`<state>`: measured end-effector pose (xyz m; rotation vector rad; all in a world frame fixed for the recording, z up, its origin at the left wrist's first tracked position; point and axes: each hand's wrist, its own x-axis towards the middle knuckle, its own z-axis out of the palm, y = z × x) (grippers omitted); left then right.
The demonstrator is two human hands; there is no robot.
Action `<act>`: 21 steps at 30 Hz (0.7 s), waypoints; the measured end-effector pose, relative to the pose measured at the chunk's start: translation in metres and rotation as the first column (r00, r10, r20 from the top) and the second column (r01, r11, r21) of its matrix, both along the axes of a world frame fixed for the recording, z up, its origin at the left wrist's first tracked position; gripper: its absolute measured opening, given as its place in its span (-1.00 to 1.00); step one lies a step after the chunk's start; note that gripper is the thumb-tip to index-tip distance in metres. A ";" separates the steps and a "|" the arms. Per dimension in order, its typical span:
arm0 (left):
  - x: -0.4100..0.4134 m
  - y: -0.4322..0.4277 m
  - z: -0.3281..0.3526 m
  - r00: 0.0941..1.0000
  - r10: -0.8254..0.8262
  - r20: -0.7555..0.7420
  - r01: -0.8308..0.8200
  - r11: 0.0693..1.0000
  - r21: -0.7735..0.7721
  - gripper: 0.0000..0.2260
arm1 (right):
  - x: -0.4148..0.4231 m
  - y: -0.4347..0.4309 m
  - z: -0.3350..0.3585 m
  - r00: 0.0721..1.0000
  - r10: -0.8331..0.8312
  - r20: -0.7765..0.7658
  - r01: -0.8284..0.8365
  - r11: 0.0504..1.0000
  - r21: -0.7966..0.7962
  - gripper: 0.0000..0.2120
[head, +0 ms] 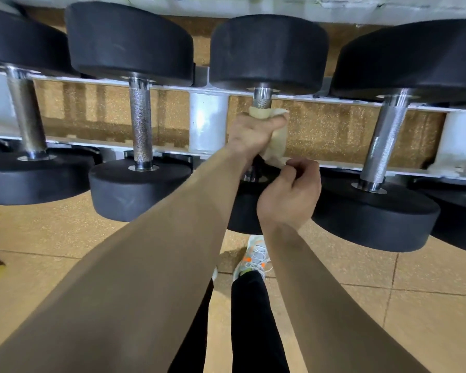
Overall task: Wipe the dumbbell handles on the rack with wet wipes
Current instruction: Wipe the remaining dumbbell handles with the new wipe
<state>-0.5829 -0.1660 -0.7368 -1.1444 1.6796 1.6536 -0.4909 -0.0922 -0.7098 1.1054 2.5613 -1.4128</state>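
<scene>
Head view is showing the left grip (253,133) clenching a pale wipe (277,142) round the handle (262,100) of a black dumbbell (268,49), which is lying across the white rack (207,117). Only a short knurled stretch of handle is showing beyond this grip, just under the far weight; the rest is hiding inside the fingers and the wipe. A loose flap of the wipe is trailing out on the near side of the grip. The right grip (291,196), sitting just nearer, is pinching the end of that flap between thumb and curled fingers. The dumbbell's near weight is lying directly under both grips, mostly covered by the forearms. Left of the left grip, a second dumbbell is resting on the rack with its bare handle (141,122) well apart. Right of the right grip, a third handle (386,138) is leaning at a tilt. Below both grips, a pale shoe (254,258) with orange marks is standing on the speckled floor (388,319).
</scene>
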 end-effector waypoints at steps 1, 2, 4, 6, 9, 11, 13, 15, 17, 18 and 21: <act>-0.006 -0.003 0.003 1.000 -0.009 -0.029 0.011 0.999 0.047 -0.60 | 0.000 -0.001 0.000 1.000 -0.004 0.005 0.004 1.000 0.000 -0.81; -0.012 -0.006 0.006 0.998 -0.020 -0.054 0.025 0.995 0.098 -0.56 | 0.000 -0.001 -0.001 1.000 -0.006 0.012 0.006 1.000 -0.002 -0.81; -0.021 -0.012 0.007 0.995 -0.027 -0.092 0.043 0.983 0.179 -0.55 | -0.001 -0.002 0.000 0.999 -0.003 0.033 0.003 1.000 0.001 -0.80; -0.018 -0.015 0.006 0.991 -0.056 -0.125 0.080 0.977 0.200 -0.63 | -0.001 -0.002 0.000 0.999 0.007 0.048 -0.007 1.000 0.003 -0.79; 0.000 -0.018 -0.005 0.976 -0.181 -0.123 0.198 0.969 0.145 -0.62 | -0.002 -0.003 0.004 0.999 0.011 0.053 -0.011 1.000 0.012 -0.73; 0.015 -0.021 -0.006 0.939 -0.341 -0.038 0.342 0.937 0.067 -0.52 | -0.003 -0.004 0.006 0.999 0.014 0.051 -0.015 1.000 0.021 -0.64; 0.025 -0.024 -0.006 0.870 -0.491 0.040 0.491 0.871 0.003 -0.62 | -0.004 -0.003 0.008 0.998 0.018 0.053 -0.019 1.000 0.019 -0.58; 0.028 -0.025 -0.002 0.825 -0.556 0.102 0.558 0.830 0.004 -0.75 | -0.004 -0.003 0.009 0.998 0.021 0.055 -0.022 1.000 0.014 -0.58; 0.026 -0.022 0.004 0.817 -0.561 0.129 0.564 0.825 0.016 -0.78 | -0.004 -0.004 0.010 0.998 0.020 0.066 -0.021 1.000 0.005 -0.56; 0.025 -0.020 0.006 0.840 -0.525 0.136 0.531 0.848 -0.005 -0.77 | -0.004 -0.004 0.011 0.997 0.026 0.072 -0.026 1.000 0.000 -0.54; 0.009 -0.006 0.006 0.954 -0.271 0.129 0.280 0.958 -0.065 -0.75 | -0.003 -0.003 0.008 0.997 0.023 0.076 -0.024 1.000 0.010 -0.56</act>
